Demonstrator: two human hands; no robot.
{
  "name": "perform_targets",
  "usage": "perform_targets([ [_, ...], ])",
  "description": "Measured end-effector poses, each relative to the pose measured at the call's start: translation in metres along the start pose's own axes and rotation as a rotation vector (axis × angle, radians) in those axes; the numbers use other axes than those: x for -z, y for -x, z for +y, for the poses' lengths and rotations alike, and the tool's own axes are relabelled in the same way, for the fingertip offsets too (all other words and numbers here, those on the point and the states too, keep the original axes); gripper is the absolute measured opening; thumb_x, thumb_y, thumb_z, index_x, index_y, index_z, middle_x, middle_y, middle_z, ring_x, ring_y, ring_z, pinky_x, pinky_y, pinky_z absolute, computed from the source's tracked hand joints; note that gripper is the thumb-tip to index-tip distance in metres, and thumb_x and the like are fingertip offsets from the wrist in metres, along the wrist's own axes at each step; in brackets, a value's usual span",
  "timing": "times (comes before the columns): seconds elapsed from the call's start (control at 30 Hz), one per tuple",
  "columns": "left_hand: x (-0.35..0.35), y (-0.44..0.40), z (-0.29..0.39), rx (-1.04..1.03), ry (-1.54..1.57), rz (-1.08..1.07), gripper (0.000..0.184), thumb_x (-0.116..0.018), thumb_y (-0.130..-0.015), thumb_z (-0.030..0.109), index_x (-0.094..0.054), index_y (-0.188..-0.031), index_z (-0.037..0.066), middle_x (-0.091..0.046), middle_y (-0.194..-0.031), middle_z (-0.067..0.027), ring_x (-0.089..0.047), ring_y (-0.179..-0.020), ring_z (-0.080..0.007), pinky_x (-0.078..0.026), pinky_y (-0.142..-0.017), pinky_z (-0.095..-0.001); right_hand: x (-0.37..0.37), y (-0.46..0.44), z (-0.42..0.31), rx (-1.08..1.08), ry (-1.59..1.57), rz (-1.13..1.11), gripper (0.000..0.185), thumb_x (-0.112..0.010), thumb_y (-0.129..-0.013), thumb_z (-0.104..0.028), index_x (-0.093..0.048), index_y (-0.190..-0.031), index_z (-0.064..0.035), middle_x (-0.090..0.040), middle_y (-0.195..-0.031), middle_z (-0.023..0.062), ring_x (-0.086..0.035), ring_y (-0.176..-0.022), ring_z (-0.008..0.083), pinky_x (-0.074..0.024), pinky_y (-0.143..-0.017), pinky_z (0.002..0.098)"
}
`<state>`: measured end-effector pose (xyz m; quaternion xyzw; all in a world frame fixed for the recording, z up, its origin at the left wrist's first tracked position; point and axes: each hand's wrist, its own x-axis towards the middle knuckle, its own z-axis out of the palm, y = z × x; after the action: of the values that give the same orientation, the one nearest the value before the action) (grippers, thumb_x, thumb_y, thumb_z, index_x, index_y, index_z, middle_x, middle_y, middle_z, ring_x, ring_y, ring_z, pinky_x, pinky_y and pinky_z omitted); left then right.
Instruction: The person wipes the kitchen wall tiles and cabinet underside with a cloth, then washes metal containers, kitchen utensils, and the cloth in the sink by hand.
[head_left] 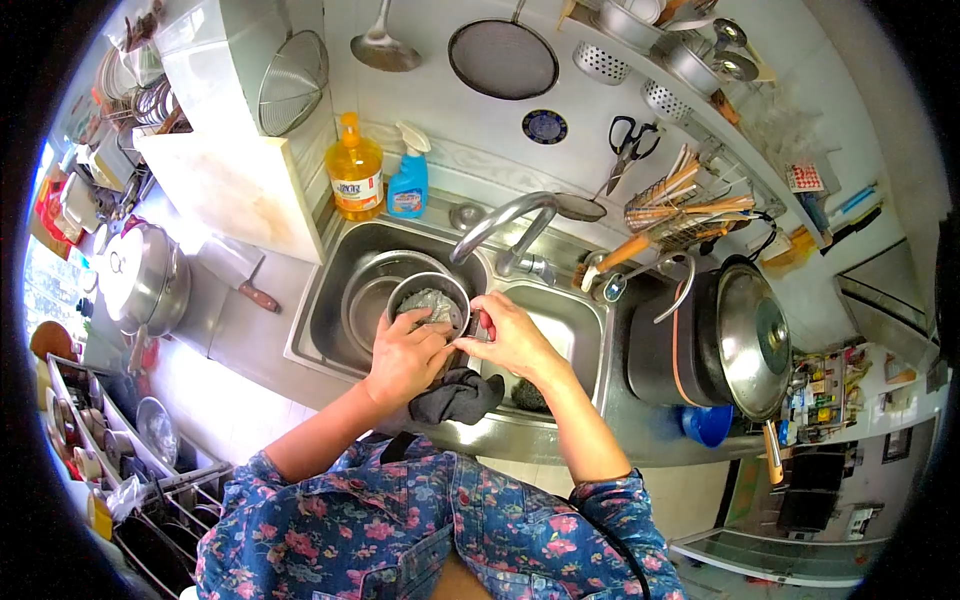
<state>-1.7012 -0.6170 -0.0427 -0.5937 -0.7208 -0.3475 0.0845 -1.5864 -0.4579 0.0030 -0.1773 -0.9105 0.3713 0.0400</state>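
Note:
A small round metal pot (pixel 458 292) is held tilted over the left sink basin, in front of the faucet (pixel 510 215). Something pale and crumpled, perhaps wet plastic or suds, lies inside it. My left hand (pixel 412 352) is on the pot's near left side, its fingertips over the rim. On the right, my right hand (pixel 515 335) grips the rim between curled fingers and thumb. Below the pot, a larger metal bowl (pixel 352 300) stands in the left basin. A dark grey cloth (pixel 458 397) hangs over the sink's front edge, close under my hands.
Yellow soap (pixel 355 170) and a blue spray bottle (pixel 408 185) stand behind the sink. A cleaver (pixel 235 265) lies on the left counter beside a lidded pot (pixel 150 275). On the right stands a large dark pot (pixel 670 340). A black scrubber (pixel 527 395) sits in the right basin.

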Motion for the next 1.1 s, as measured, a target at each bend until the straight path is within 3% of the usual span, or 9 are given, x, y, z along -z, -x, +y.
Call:
perform_targets([
  [0.03,0.000,0.000,-0.001,-0.019,0.005,0.001,0.014,-0.069,-0.072,0.018,-0.067,-0.083,0.010,-0.067,-0.097,0.0019,-0.056,-0.100,-0.0218,-0.039,-0.085,-0.0433,0.000,0.000,0.000,-0.053,-0.004,-0.047,0.052,-0.076,-0.069,-0.030,-0.053,-0.104,0.0008,-0.054,-0.090,0.0137,-0.055,-0.080,0.0280,-0.0453,-0.070,0.0373],
  [0.23,0.004,-0.005,0.000,-0.070,-0.052,0.004,0.011,-0.069,-0.070,0.017,-0.064,-0.075,0.009,-0.066,-0.095,0.0017,-0.055,-0.101,-0.0228,-0.036,-0.089,-0.0455,-0.002,-0.001,0.005,-0.086,0.042,-0.057,0.048,-0.076,-0.070,-0.031,-0.055,-0.096,0.0033,-0.055,-0.091,0.0174,-0.057,-0.084,0.0314,-0.0472,-0.076,0.0370],
  [0.43,-0.005,-0.004,-0.006,-0.088,-0.053,0.012,0.011,-0.069,-0.070,0.019,-0.064,-0.073,0.010,-0.065,-0.093,0.0017,-0.053,-0.100,-0.0224,-0.036,-0.087,-0.0498,-0.004,-0.007,0.020,0.006,0.125,-0.059,0.038,-0.074,-0.072,-0.032,-0.051,-0.073,-0.0018,-0.054,-0.071,0.0138,-0.055,-0.065,0.0320,-0.0454,-0.061,0.0405],
  [0.63,-0.001,-0.008,-0.005,-0.068,-0.053,0.008,0.011,-0.068,-0.070,0.020,-0.064,-0.074,0.010,-0.066,-0.092,0.0020,-0.054,-0.100,-0.0216,-0.037,-0.086,-0.0497,-0.004,-0.009,0.026,0.120,0.125,0.009,0.040,-0.072,-0.074,-0.032,-0.045,-0.066,-0.0030,-0.051,-0.066,0.0121,-0.053,-0.061,0.0307,-0.0432,-0.056,0.0405],
  [0.73,-0.004,-0.006,-0.008,0.001,-0.055,0.000,0.012,-0.068,-0.071,0.020,-0.065,-0.075,0.010,-0.066,-0.092,0.0024,-0.055,-0.100,-0.0206,-0.037,-0.085,-0.0496,-0.012,-0.015,0.030,0.074,0.075,0.013,0.037,-0.072,-0.075,-0.032,-0.049,-0.075,-0.0032,-0.053,-0.072,0.0122,-0.055,-0.065,0.0288,-0.0441,-0.057,0.0384],
  [0.8,-0.008,-0.004,-0.012,0.080,-0.052,-0.007,0.012,-0.068,-0.072,0.021,-0.065,-0.077,0.010,-0.067,-0.091,0.0026,-0.055,-0.101,-0.0201,-0.038,-0.084,-0.0498,-0.021,-0.021,0.032,0.072,-0.039,0.060,0.038,-0.076,-0.072,-0.024,-0.051,-0.092,-0.0039,-0.055,-0.081,0.0098,-0.054,-0.067,0.0207,-0.0451,-0.057,0.0325],
  [0.93,-0.008,-0.002,-0.016,0.217,-0.071,0.047,0.012,-0.068,-0.076,0.020,-0.067,-0.082,0.010,-0.068,-0.093,0.0006,-0.057,-0.101,-0.0215,-0.039,-0.082,-0.0443,-0.022,-0.021,0.015,-0.012,-0.302,0.125,0.070,-0.078,-0.070,-0.016,-0.040,-0.128,-0.0058,-0.053,-0.109,0.0113,-0.056,-0.077,0.0135,-0.0484,-0.062,0.0270],
  [0.97,-0.006,-0.001,-0.019,0.232,-0.075,0.047,0.012,-0.068,-0.076,0.020,-0.067,-0.083,0.010,-0.068,-0.093,0.0003,-0.057,-0.101,-0.0218,-0.040,-0.082,-0.0438,-0.028,-0.022,0.022,-0.032,-0.339,0.136,0.080,-0.077,-0.072,-0.012,-0.030,-0.137,-0.0046,-0.048,-0.119,0.0125,-0.058,-0.079,0.0124,-0.0488,-0.062,0.0249],
  [1.1,-0.012,0.004,-0.028,0.344,-0.031,0.059,0.014,-0.067,-0.077,0.021,-0.067,-0.083,0.009,-0.068,-0.093,-0.0017,-0.057,-0.101,-0.0224,-0.040,-0.081,-0.0410,-0.052,-0.024,0.039,-0.277,-0.898,0.120,0.067,-0.073,-0.076,-0.010,-0.036,-0.130,0.0019,-0.056,-0.110,0.0140,-0.060,-0.074,0.0140,-0.0502,-0.063,0.0240],
])
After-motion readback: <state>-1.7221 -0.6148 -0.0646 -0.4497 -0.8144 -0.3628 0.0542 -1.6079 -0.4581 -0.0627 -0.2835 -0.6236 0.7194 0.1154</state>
